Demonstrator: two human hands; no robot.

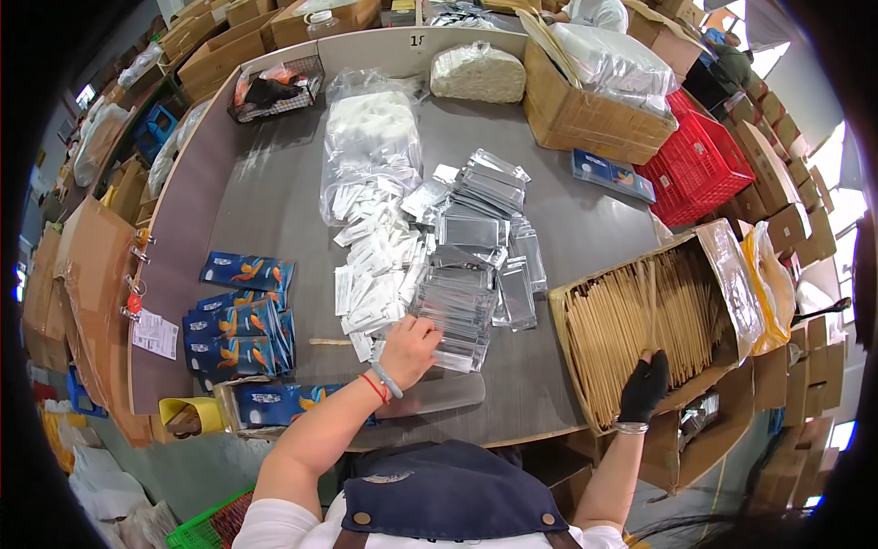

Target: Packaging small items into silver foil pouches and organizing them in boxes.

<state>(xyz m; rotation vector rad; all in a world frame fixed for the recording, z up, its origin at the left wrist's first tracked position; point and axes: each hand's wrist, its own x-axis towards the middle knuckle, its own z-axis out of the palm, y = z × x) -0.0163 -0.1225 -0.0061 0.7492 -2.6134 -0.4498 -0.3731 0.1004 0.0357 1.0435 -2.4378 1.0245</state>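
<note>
One view only, worn on the head, looking steeply down and forward over the grey surface (274,192). Wide fisheye: straight edges bowed, black corners round the rim. Close to the near edge, with both forearms entering from below and the apron bib (448,499) at the bottom. Far edge and stacked boxes (594,119) at the top, box of sticks (640,320) to the right. No second view for overlap.

A big grey table (274,183) holds many things; a heap of clear flat packs (476,265) lies in the middle; small white packets (375,274) lie beside them; blue packs (240,320) sit on the left; a clear bag (370,137), a wire basket (274,89) and a brown box (585,119) stand at the back.
</note>
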